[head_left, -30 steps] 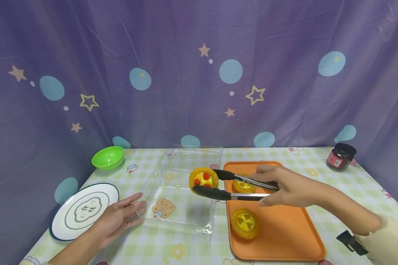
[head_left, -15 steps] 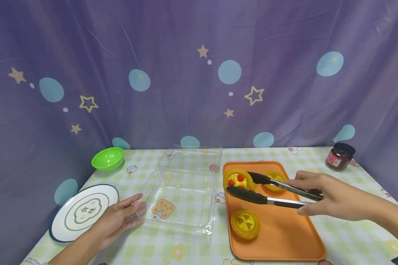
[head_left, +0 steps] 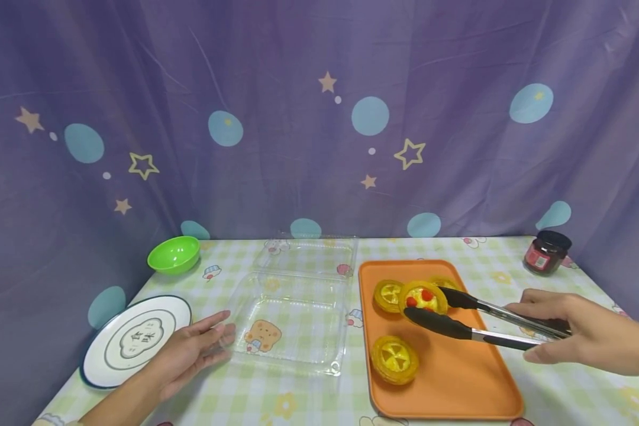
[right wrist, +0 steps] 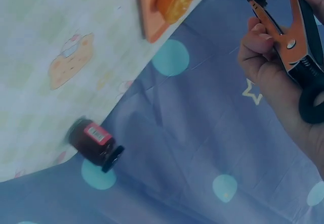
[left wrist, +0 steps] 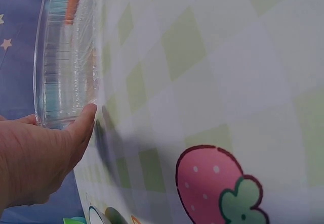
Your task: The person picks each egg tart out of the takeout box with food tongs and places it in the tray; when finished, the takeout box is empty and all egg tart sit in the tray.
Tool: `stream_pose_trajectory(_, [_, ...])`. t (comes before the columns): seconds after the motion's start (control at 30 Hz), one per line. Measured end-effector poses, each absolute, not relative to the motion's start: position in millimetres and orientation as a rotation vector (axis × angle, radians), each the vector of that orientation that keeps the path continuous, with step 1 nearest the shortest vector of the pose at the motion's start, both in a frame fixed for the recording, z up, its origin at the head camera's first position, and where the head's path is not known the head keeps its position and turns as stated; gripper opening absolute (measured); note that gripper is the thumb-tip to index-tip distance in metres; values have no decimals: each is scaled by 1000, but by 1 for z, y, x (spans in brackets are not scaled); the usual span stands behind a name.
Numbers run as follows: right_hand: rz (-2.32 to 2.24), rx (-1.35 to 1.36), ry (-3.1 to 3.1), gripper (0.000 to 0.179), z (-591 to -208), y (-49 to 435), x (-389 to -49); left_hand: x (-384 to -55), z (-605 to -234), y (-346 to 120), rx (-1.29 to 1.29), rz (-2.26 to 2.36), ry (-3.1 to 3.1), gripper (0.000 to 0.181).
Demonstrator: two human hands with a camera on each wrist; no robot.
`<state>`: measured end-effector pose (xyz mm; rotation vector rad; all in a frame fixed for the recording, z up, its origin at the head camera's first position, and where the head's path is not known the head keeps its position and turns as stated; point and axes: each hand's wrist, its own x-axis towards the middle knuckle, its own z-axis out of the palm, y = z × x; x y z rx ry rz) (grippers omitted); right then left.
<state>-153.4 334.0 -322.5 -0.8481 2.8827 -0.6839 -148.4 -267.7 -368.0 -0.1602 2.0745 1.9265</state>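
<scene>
My right hand [head_left: 575, 328] grips black-tipped metal tongs [head_left: 476, 336], also seen in the right wrist view as tongs [right wrist: 291, 44]. Between the tong tips is an egg tart with red pieces on top [head_left: 423, 297], over the orange tray [head_left: 458, 378]. Around it on the tray are a tart at the back left [head_left: 387, 296], one partly hidden behind the tongs [head_left: 445, 282], and a tart nearer the front [head_left: 394, 360]. My left hand [head_left: 194, 352], fingers extended, touches the left side of a clear plastic box [head_left: 298, 331] whose lid lies folded back.
A white plate with a dark rim [head_left: 103, 355] lies left of my left hand. Behind it sits a green bowl [head_left: 173, 255]. At the back right stands a dark jar [head_left: 547, 253]. A purple curtain [head_left: 277, 189] hangs behind the checked tablecloth [head_left: 239, 396].
My right hand has carried the tart in the tongs rightward, from above the plastic box to over the orange tray. My left hand stays at the box's side.
</scene>
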Motion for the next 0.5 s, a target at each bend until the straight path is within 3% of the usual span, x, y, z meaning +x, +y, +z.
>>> stream_pose_trajectory(0.5, [-714,-774,2653,57,-351,353,-158,-148,-368,-268,-168,1919,2080,57])
